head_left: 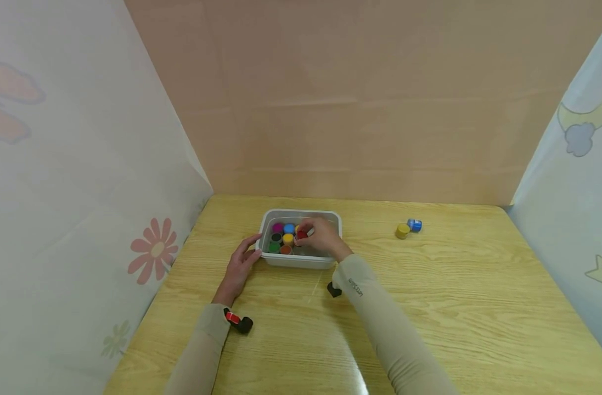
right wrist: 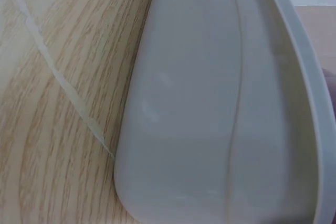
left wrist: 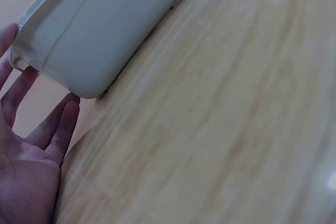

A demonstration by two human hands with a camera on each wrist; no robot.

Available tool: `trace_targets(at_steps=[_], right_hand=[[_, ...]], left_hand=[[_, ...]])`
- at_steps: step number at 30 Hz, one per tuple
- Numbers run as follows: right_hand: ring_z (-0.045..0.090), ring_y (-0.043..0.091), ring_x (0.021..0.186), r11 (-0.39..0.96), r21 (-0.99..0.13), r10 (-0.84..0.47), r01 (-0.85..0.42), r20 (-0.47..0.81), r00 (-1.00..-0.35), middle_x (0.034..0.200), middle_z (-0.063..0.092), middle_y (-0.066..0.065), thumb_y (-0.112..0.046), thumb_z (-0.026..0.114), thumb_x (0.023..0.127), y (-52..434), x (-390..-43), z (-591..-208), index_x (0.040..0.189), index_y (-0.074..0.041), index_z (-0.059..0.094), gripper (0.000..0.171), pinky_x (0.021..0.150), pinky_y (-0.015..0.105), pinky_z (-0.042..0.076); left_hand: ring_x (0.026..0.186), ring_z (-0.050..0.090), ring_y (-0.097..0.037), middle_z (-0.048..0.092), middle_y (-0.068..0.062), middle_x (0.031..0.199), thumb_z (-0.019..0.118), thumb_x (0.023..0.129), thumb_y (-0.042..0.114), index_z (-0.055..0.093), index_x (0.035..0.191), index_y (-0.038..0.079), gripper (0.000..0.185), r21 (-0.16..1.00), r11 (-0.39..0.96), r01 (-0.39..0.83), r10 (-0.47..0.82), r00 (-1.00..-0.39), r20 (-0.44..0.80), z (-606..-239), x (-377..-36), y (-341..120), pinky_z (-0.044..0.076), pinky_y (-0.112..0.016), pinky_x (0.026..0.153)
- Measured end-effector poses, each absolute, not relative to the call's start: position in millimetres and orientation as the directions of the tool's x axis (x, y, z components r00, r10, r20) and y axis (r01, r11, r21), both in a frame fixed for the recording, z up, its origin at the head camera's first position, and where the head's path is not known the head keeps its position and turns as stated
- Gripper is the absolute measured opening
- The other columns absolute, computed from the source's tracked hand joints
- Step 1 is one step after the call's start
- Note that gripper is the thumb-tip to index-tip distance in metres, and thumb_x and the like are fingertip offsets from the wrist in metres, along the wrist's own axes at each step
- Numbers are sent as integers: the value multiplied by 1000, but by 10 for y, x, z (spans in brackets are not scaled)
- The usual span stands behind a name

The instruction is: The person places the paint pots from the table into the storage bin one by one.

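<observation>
1. Pale sheets printed with flowers, a cloud and a star wall in a wooden bench [head_left: 429, 307], with a plain peach panel across the upper middle of the head view.
2. At lower left of centre, the left hand [head_left: 238, 266] lies flat on the bench, fingers straight and a little apart. In the left wrist view its fingertips [left wrist: 71, 109] touch the lower corner of the tub [left wrist: 105, 24] and grip nothing.
3. The tub [head_left: 301, 262] sits at centre frame: a shallow, rounded-corner rectangle of smooth, matt, whitish plastic with a rolled rim. Inside stand small round pots [head_left: 283, 237] packed side by side, with magenta, blue, yellow, green and orange lids.
4. Just right of the pots, the right hand [head_left: 320, 237] is down inside the tub, fingers curled round a red-lidded pot [head_left: 302, 234]. That pot is at the right edge of the packed group, but I cannot tell whether it rests on the tub floor or is lifted.
5. My reading is that this pot is being handled among the others. Any next move calls for a steady pinch and a straight path, since its neighbours crowd close.
6. Further right, well apart from the tub, a yellow pot [head_left: 402, 231] and a blue pot [head_left: 415, 225] lie together on the bench.
7. The bench itself shows light, glossy wood grain.
</observation>
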State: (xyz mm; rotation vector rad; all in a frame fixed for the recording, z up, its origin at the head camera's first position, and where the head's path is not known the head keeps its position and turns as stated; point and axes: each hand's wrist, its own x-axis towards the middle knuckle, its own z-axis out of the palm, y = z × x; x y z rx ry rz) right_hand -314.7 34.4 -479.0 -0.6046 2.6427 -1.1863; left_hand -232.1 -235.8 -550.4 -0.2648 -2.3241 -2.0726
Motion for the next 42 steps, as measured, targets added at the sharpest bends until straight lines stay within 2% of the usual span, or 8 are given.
trace_targets(at_steps=[11, 24, 34, 42], right_hand=[[66, 23, 105, 676, -673, -418, -299, -16, -908, 106, 75, 3, -20, 88, 84, 345, -3165, -4802, 102, -15, 75, 23, 96, 44, 51], [68, 24, 103, 671, -677, -433, -303, -25, -901, 109, 75, 8, -17, 87, 84, 307, -3180, -4884, 110, -10, 76, 29, 95, 42, 54], [69, 25, 104, 666, -685, -426, -294, -26, -904, 108, 76, 9, -10, 85, 85, 286, -3169, -4875, 109, -8, 77, 26, 95, 42, 55], [69, 25, 102, 678, -675, -415, -291, -25, -910, 109, 76, 9, -11, 83, 87, 264, -3174, -4851, 111, -9, 76, 25, 92, 40, 56]], left_hand=[[137, 54, -34, 37, -7, 164, 58, 107, 32, 47, 155, 22, 50, 984, 107, 142, 115, -985, 129, -5499, -2338, -2318, 45, -16, 103], [140, 52, -37, 37, -5, 164, 57, 108, 33, 47, 154, 23, 49, 982, 120, 144, 115, -985, 130, -5516, -2318, -2335, 44, -14, 103], [142, 51, -36, 37, -4, 165, 57, 108, 31, 47, 155, 23, 48, 981, 123, 149, 115, -984, 135, -5525, -2313, -2331, 43, -15, 104], [143, 49, -35, 38, -4, 164, 58, 107, 33, 48, 154, 23, 49, 981, 113, 157, 112, -983, 145, -5549, -2308, -2373, 44, -14, 104]])
